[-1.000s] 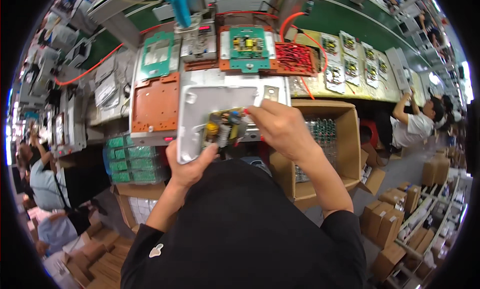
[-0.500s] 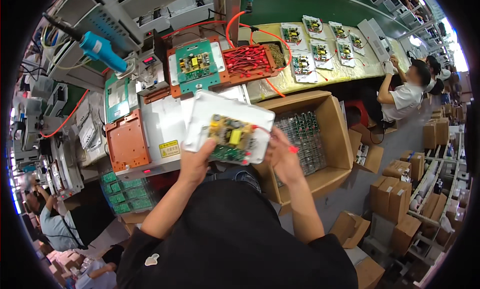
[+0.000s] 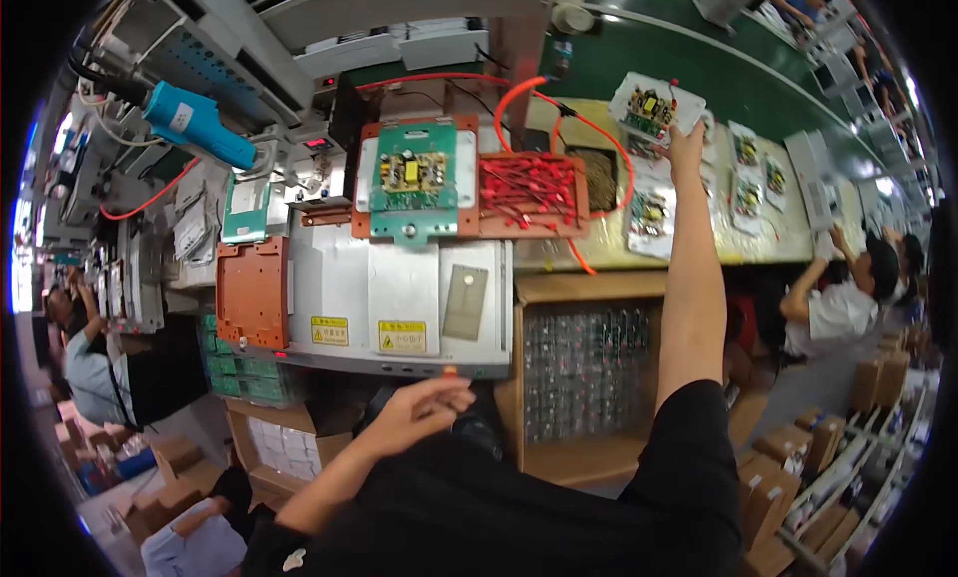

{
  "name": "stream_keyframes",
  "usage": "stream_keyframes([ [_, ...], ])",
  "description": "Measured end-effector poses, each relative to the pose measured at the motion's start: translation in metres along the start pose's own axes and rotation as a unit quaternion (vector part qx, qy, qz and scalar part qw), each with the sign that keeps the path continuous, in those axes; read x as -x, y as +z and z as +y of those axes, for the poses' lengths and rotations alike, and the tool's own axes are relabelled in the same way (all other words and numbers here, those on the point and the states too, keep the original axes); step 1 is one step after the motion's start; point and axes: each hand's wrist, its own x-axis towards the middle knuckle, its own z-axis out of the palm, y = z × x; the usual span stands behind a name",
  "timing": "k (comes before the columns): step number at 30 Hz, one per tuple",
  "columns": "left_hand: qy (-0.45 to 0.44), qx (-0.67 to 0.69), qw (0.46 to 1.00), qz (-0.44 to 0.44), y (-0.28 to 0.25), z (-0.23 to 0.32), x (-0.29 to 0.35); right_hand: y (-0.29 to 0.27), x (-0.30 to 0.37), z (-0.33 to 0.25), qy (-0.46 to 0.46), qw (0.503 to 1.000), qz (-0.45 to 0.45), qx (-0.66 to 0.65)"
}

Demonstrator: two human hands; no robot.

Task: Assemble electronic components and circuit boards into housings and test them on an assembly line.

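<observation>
My right hand reaches out to the far right, its fingers closed on the near edge of a white plastic housing. Fixed on that housing is a circuit board with a yellow transformer; a red-tipped lead sticks up beside it. The held housing is above similar ones on the bench and partly covers them. My left hand hovers before the front edge of the metal machine, its fingers loosely bent and apart, holding nothing. A small orange-red piece shows at a fingertip.
Several housings with boards lie on the yellow-covered bench. An orange bin of red-capped leads adjoins a green fixture. A cardboard box stands below. A blue tool hangs left. A co-worker sits at right.
The housing with its board went from both hands in front of me to the far-right bench, in my right hand. My left hand let go and moved down. The view shifted.
</observation>
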Motion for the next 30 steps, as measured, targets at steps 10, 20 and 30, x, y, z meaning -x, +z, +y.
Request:
stream_keyframes([
  [10, 0.003, 0.036, 0.972, 0.234, 0.006, -0.025, 0.062, 0.035, -0.078, 0.105, -0.065, 0.917, -0.057, 0.39],
  [20, 0.008, 0.024, 0.974, 0.224, -0.001, -0.016, 0.057, 0.125, 0.019, 0.081, -0.235, 0.739, -0.275, 0.569],
  [30, 0.033, 0.029, 0.97, 0.241, 0.015, -0.026, 0.02, 0.102, -0.124, 0.168, -0.362, 0.577, -0.419, 0.601],
])
